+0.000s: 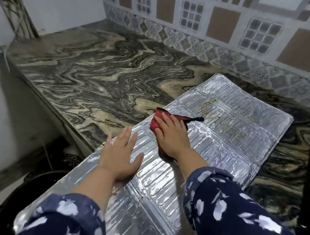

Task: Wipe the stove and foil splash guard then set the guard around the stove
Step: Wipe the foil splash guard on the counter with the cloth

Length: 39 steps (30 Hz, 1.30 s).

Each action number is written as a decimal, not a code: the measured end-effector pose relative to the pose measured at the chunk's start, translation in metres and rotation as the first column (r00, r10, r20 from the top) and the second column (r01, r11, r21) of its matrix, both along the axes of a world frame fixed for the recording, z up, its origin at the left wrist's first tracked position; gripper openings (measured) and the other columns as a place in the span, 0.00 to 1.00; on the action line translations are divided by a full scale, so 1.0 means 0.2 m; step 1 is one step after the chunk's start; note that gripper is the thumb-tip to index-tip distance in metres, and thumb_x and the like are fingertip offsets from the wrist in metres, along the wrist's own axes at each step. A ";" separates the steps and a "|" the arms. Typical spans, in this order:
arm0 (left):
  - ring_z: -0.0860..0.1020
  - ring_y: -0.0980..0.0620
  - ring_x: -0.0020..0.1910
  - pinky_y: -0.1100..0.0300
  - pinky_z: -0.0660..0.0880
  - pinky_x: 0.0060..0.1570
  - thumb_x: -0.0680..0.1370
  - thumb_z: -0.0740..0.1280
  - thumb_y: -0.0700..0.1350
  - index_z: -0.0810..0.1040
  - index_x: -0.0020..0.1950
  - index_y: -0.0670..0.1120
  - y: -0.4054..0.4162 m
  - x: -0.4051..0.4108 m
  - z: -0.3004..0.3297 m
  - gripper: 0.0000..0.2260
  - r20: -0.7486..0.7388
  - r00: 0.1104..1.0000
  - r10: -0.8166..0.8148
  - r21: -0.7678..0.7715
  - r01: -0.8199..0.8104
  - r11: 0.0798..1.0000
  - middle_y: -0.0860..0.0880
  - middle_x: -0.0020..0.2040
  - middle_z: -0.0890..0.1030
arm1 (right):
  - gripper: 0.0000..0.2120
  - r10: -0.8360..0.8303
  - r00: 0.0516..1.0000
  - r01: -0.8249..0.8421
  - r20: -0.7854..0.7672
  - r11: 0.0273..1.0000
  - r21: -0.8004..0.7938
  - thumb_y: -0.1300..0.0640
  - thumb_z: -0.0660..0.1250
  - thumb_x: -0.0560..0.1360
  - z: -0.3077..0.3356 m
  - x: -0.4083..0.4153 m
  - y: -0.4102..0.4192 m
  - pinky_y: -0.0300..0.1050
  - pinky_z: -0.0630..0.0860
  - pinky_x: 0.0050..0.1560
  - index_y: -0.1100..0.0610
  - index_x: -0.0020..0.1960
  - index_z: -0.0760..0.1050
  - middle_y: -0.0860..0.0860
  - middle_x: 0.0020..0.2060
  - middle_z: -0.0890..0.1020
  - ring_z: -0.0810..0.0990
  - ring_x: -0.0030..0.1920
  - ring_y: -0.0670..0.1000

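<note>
Right hand point(171, 135) pressing red cloth point(156, 122), foil guard point(226, 138) flat, lengthwise away

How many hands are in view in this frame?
2. The left hand lies flat on the foil splash guard near its left edge; the right hand presses a red cloth onto the guard farther along.

My cloth point(156, 122) was red, the guard point(225, 146) ribbed silver, my sleeves point(235, 216) navy with white leaves, the surface point(96, 74) swirled black and tan.
</note>
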<state>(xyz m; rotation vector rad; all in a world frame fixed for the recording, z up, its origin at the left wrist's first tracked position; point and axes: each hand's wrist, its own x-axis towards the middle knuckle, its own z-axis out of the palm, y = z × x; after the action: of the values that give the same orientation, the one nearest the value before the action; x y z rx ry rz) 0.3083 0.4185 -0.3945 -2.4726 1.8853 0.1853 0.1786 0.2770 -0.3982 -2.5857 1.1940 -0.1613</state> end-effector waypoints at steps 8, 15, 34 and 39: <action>0.42 0.53 0.78 0.45 0.41 0.75 0.81 0.46 0.47 0.45 0.77 0.43 -0.36 -0.10 0.03 0.25 -0.165 0.986 0.028 -0.081 -0.042 0.996 0.48 0.79 0.44 | 0.22 0.022 0.998 -0.020 0.050 0.999 -0.038 0.49 0.46 0.82 -0.01 -0.03 -0.06 0.52 0.46 0.75 0.45 0.75 0.57 0.45 0.77 0.56 0.53 0.77 0.50; 0.39 0.53 0.77 0.43 0.37 0.74 0.76 0.38 0.62 0.42 0.78 0.47 -0.47 -0.14 -0.06 0.33 -0.120 0.991 0.055 -0.121 -0.070 0.990 0.50 0.79 0.39 | 0.21 -0.032 0.999 0.034 0.031 0.998 -0.054 0.48 0.46 0.81 -0.01 -0.08 -0.36 0.53 0.47 0.76 0.44 0.74 0.58 0.46 0.76 0.59 0.54 0.76 0.50; 0.38 0.55 0.77 0.45 0.36 0.74 0.72 0.36 0.68 0.42 0.78 0.49 -0.49 -0.15 -0.08 0.38 -0.070 0.994 0.085 -0.145 -0.095 0.985 0.51 0.78 0.39 | 0.23 -0.231 0.973 0.231 0.004 0.972 -0.052 0.48 0.47 0.80 -0.02 -0.14 -0.72 0.58 0.47 0.75 0.46 0.74 0.59 0.50 0.75 0.61 0.55 0.76 0.56; 0.39 0.54 0.77 0.43 0.38 0.75 0.76 0.40 0.67 0.43 0.78 0.48 -0.49 -0.15 -0.08 0.36 -0.063 0.995 0.079 -0.117 -0.086 0.989 0.50 0.79 0.40 | 0.21 -0.142 0.989 0.144 0.043 0.988 -0.053 0.45 0.48 0.80 -0.01 -0.26 -0.35 0.56 0.47 0.75 0.44 0.73 0.60 0.47 0.75 0.61 0.55 0.76 0.53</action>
<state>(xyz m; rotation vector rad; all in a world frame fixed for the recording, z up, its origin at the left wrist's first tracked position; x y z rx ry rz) 0.2791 0.3205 -0.4098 -2.6540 1.8699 0.1523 0.1265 0.2074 -0.3999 -2.5306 1.3795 -0.2782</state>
